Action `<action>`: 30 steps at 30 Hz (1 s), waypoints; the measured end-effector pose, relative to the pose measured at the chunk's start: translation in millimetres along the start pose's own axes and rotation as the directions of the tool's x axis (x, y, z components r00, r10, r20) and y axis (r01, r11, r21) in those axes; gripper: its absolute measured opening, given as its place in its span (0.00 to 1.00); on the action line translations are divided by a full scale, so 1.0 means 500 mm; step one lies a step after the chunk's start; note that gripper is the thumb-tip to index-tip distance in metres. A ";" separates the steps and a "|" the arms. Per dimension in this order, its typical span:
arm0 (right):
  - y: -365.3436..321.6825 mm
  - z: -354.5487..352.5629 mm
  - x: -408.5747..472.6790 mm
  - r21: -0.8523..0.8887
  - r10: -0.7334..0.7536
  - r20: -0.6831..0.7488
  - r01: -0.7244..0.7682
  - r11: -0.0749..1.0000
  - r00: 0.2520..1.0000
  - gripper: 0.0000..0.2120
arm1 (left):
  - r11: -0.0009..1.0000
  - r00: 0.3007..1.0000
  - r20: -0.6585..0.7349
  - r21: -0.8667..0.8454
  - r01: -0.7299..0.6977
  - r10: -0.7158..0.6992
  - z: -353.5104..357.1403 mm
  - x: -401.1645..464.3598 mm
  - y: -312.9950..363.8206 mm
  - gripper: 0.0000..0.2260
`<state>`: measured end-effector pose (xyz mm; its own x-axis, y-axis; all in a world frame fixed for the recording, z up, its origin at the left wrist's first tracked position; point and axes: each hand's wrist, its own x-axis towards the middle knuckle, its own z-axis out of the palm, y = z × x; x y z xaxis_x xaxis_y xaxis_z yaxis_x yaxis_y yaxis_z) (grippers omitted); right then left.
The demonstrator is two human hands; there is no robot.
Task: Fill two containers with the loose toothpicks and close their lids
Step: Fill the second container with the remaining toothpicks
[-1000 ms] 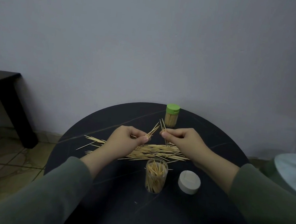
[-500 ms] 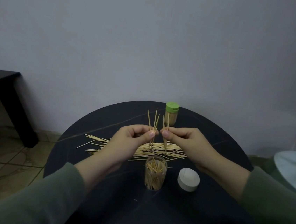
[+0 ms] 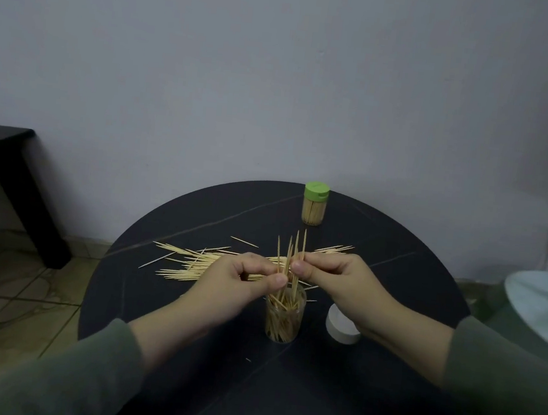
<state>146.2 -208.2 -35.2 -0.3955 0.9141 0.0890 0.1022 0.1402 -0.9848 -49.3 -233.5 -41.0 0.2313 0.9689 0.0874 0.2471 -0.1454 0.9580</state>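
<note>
On the round black table (image 3: 363, 402) a clear open container (image 3: 283, 320) stands partly filled with toothpicks. Directly above its mouth my left hand (image 3: 241, 283) and my right hand (image 3: 336, 278) together pinch a small upright bundle of toothpicks (image 3: 289, 256), whose lower tips reach into the container. A pile of loose toothpicks (image 3: 192, 261) lies behind my hands. The white lid (image 3: 341, 327) rests to the right of the container, partly under my right wrist. A second container with a green lid (image 3: 315, 205), full and closed, stands at the far side.
A dark side table (image 3: 9, 172) stands at the left by the wall. A pale round object on a green base (image 3: 546, 307) sits at the right edge. Tiled floor shows at the lower left.
Both hands have moved down and toward me with the upright toothpick bundle, bringing its tips from above the pile into the open container's mouth.
</note>
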 end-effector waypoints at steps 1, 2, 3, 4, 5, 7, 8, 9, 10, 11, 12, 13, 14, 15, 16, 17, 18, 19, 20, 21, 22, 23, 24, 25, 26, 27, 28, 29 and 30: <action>0.004 0.002 -0.001 -0.009 -0.002 0.011 0.002 1.000 1.000 0.11 | 1.000 1.000 0.007 0.028 -0.009 0.009 -0.004 -0.001 -0.003 0.10; 0.009 0.004 -0.001 -0.015 -0.007 0.021 0.007 1.000 1.000 0.10 | 0.998 1.000 0.019 0.060 -0.018 0.017 -0.007 -0.001 -0.007 0.11; 0.014 0.007 -0.001 -0.015 -0.010 0.030 0.010 1.000 0.999 0.11 | 0.996 0.999 0.033 0.090 -0.025 0.022 -0.010 -0.002 -0.009 0.12; 0.018 0.009 -0.001 -0.009 -0.011 0.038 0.011 1.000 0.999 0.11 | 0.992 0.999 0.042 0.118 -0.032 0.027 -0.011 -0.002 -0.011 0.13; 0.021 0.011 -0.001 -0.005 -0.013 0.045 0.014 1.000 0.999 0.11 | 0.989 0.998 0.048 0.143 -0.038 0.032 -0.012 -0.003 -0.012 0.14; 0.023 0.011 -0.001 -0.034 -0.036 0.056 0.038 0.999 0.998 0.11 | 0.983 0.998 0.057 0.176 -0.049 0.040 -0.011 -0.005 -0.012 0.14; 0.021 0.010 -0.001 -0.073 -0.051 0.060 0.055 0.996 0.997 0.11 | 0.980 0.997 0.065 0.191 -0.059 0.048 -0.011 -0.005 -0.012 0.14; 0.020 0.006 0.001 -0.118 -0.066 0.061 0.072 0.990 0.996 0.12 | 0.975 0.996 0.073 0.212 -0.073 0.059 -0.012 -0.006 -0.011 0.15; 0.018 0.002 0.002 -0.156 -0.082 0.065 0.091 0.984 0.995 0.13 | 0.969 0.995 0.077 0.230 -0.085 0.069 -0.013 -0.007 -0.011 0.16; 0.017 -0.003 0.004 -0.183 -0.098 0.067 0.109 0.977 0.993 0.14 | 0.967 0.994 0.079 0.238 -0.092 0.075 -0.014 -0.007 -0.011 0.17; 0.016 -0.009 0.006 -0.206 -0.113 0.070 0.125 0.970 0.991 0.15 | 0.966 0.993 0.083 0.239 -0.097 0.079 -0.015 -0.008 -0.012 0.19; 0.016 -0.015 0.007 -0.235 -0.131 0.075 0.145 0.961 0.989 0.15 | 0.962 0.992 0.093 0.251 -0.103 0.082 -0.017 -0.007 -0.012 0.21; 0.015 -0.021 0.007 -0.278 -0.149 0.083 0.167 0.946 0.985 0.15 | 0.954 0.990 0.111 0.278 -0.114 0.086 -0.020 -0.008 -0.012 0.23; 0.015 -0.028 0.006 -0.341 -0.172 0.096 0.195 0.920 0.980 0.15 | 0.940 0.987 0.135 0.318 -0.121 0.081 -0.023 -0.007 -0.013 0.25; 0.015 -0.036 0.004 -0.430 -0.207 0.118 0.238 0.871 0.971 0.17 | 0.926 0.985 0.160 0.357 -0.120 0.066 -0.025 -0.005 -0.014 0.28; 0.016 -0.044 0.003 -0.537 -0.256 0.156 0.299 0.789 0.954 0.19 | 0.916 0.983 0.179 0.385 -0.111 0.044 -0.027 -0.005 -0.016 0.31; 0.015 -0.051 0.000 -0.631 -0.303 0.214 0.368 0.683 0.929 0.21 | 0.910 0.981 0.193 0.402 -0.099 0.022 -0.028 -0.004 -0.018 0.33; 0.015 -0.056 -0.001 -0.694 -0.335 0.278 0.429 0.578 0.900 0.22 | 0.907 0.979 0.203 0.411 -0.094 0.009 -0.028 -0.003 -0.020 0.34; 0.015 -0.059 -0.003 -0.731 -0.351 0.332 0.474 0.490 0.876 0.24 | 0.904 0.978 0.210 0.417 -0.092 0.003 -0.025 -0.003 -0.022 0.34; 0.015 -0.060 -0.004 -0.756 -0.358 0.369 0.501 0.420 0.858 0.26 | 0.903 0.976 0.215 0.417 -0.099 0.008 -0.022 -0.003 -0.023 0.33; 0.017 -0.060 -0.005 -0.774 -0.365 0.390 0.516 0.366 0.845 0.27 | 0.905 0.976 0.218 0.410 -0.115 0.025 -0.018 -0.003 -0.021 0.30; 0.020 -0.059 -0.005 -0.785 -0.374 0.403 0.526 0.327 0.835 0.29 | 0.905 0.975 0.218 0.405 -0.133 0.045 -0.015 -0.003 -0.019 0.27; 0.024 -0.057 -0.006 -0.790 -0.384 0.415 0.535 0.298 0.825 0.29 | 0.903 0.974 0.217 0.403 -0.149 0.064 -0.012 -0.003 -0.016 0.24; 0.027 -0.056 -0.007 -0.791 -0.394 0.428 0.548 0.271 0.813 0.30 | 0.901 0.973 0.215 0.403 -0.162 0.078 -0.010 -0.002 -0.015 0.22; 0.030 -0.055 -0.009 -0.792 -0.404 0.439 0.558 0.247 0.802 0.31 | 0.900 0.973 0.216 0.401 -0.169 0.086 -0.009 -0.001 -0.015 0.21; 0.032 -0.053 -0.010 -0.795 -0.414 0.450 0.566 0.217 0.791 0.32 | 0.903 0.972 0.218 0.393 -0.173 0.092 -0.009 0.000 -0.017 0.21; 0.033 -0.050 -0.012 -0.799 -0.420 0.464 0.573 0.181 0.780 0.33 | 0.908 0.971 0.220 0.382 -0.174 0.094 -0.010 0.001 -0.020 0.21; 0.031 -0.045 -0.012 -0.802 -0.419 0.482 0.580 0.143 0.770 0.33 | 0.911 0.970 0.222 0.373 -0.177 0.098 -0.010 0.003 -0.022 0.20; 0.029 -0.039 -0.012 -0.804 -0.410 0.499 0.585 0.110 0.763 0.33 | 0.911 0.970 0.223 0.370 -0.181 0.102 -0.010 0.004 -0.025 0.20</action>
<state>167.9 -204.4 -47.3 -0.7997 0.4502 0.3973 0.5134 0.8558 0.0636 -56.7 -228.7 -51.2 0.4590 0.8800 0.1217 0.5318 -0.3819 0.7559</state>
